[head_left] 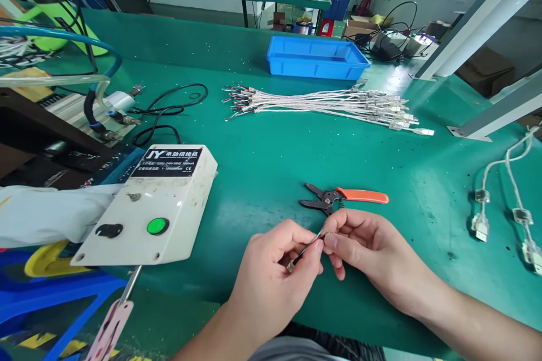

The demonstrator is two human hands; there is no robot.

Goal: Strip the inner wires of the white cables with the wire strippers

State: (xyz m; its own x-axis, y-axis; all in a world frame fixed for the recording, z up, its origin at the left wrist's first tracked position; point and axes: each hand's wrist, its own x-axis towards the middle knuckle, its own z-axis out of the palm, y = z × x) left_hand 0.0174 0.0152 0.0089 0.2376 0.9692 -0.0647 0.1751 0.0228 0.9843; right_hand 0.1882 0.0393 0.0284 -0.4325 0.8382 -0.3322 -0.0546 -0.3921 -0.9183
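Note:
My left hand [275, 273] is closed around the end of a cable [301, 254], whose thin dark, red and white wires stick out between the fingertips. The rest of that cable is hidden. Against the wire tips, my right hand [375, 256] pinches with thumb and forefinger. Just beyond the hands lies a wire stripper [362, 196] with an orange handle, its jaws apart and pointing left; its other handle is hidden behind my right hand. Farther back, a bundle of white USB cables [317, 102] lies crosswise, bare wire ends to the left and plugs to the right.
To the left sits a white wire-twisting machine box [182, 197] with a green button. A blue bin [317, 62] stands behind the cable bundle. Two USB cables [483, 203] hang at the right, near grey metal posts [486, 115]. Black cord [169, 110] coils across the green table [254, 163].

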